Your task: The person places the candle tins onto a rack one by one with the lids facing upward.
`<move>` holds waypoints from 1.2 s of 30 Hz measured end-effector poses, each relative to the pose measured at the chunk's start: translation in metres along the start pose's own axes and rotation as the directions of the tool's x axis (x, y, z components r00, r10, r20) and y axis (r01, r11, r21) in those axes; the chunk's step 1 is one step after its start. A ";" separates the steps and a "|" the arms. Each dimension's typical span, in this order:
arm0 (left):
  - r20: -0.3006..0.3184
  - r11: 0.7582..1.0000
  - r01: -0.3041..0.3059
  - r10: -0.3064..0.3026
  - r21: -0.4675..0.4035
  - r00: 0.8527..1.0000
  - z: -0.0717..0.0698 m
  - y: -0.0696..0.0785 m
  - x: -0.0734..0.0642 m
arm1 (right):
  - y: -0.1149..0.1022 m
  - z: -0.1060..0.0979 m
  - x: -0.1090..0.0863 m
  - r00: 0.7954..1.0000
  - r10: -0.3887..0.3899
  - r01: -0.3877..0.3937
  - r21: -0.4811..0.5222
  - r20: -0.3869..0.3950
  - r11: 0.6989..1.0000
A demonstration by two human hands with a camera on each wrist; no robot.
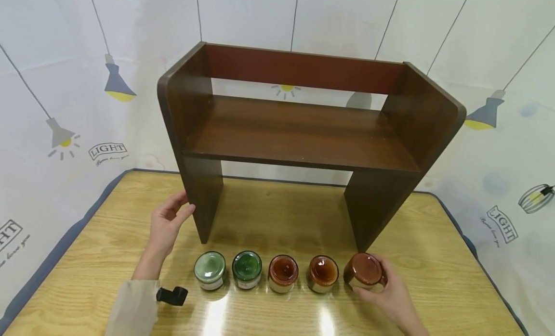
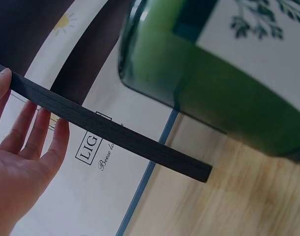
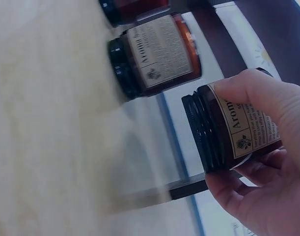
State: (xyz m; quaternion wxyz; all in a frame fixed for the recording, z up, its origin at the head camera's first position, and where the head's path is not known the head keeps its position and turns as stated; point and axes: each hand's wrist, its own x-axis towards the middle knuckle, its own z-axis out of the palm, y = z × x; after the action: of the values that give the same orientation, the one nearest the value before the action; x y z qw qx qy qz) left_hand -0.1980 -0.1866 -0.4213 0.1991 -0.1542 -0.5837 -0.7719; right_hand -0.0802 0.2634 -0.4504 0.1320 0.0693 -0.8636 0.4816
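My left hand point(image 1: 166, 225) is at the left side panel of a dark brown wooden shelf point(image 1: 303, 129). Its thumb lies on the panel's front edge, and its fairly straight fingers touch the outer side. With my right hand point(image 1: 392, 295) I grip a reddish-brown glass candle jar point(image 1: 366, 269) by its sides, lid downward, at the right end of a row. Left of it stand two amber-brown jars point(image 1: 323, 273) point(image 1: 283, 273), a dark green jar point(image 1: 247, 268) and a light green jar point(image 1: 210, 270). In the right wrist view, the held jar point(image 3: 243, 128) shows a beige label.
The shelf stands on a light wood table point(image 1: 269, 211) with dark blue edging, behind the row of jars. A pale wall covering point(image 1: 65, 85) printed with lamps surrounds it. A black wrist mount point(image 1: 172, 296) sticks out from my left sleeve.
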 end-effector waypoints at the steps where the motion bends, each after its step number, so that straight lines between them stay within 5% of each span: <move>1: 0.002 1.000 -0.003 0.003 -0.009 1.000 0.000 0.000 0.000 | -0.002 -0.002 0.002 1.000 0.001 -0.001 -0.005 0.002 1.000; 13: -0.002 0.997 0.051 -0.051 0.056 0.999 -0.001 0.002 0.000 | -0.031 -0.017 0.015 0.994 -0.097 0.097 -0.008 -0.048 0.995; 36: 0.038 0.998 -0.036 0.038 -0.051 0.999 -0.001 -0.003 0.002 | -0.074 -0.038 0.033 0.988 -0.148 0.146 -0.038 -0.042 0.989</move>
State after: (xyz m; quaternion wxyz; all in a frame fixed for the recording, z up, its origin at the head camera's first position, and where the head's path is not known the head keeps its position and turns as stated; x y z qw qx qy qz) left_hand -0.2007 -0.1870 -0.4231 0.1982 -0.1850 -0.5648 -0.7794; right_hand -0.0868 0.2572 -0.3612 0.1878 0.1196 -0.8613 0.4567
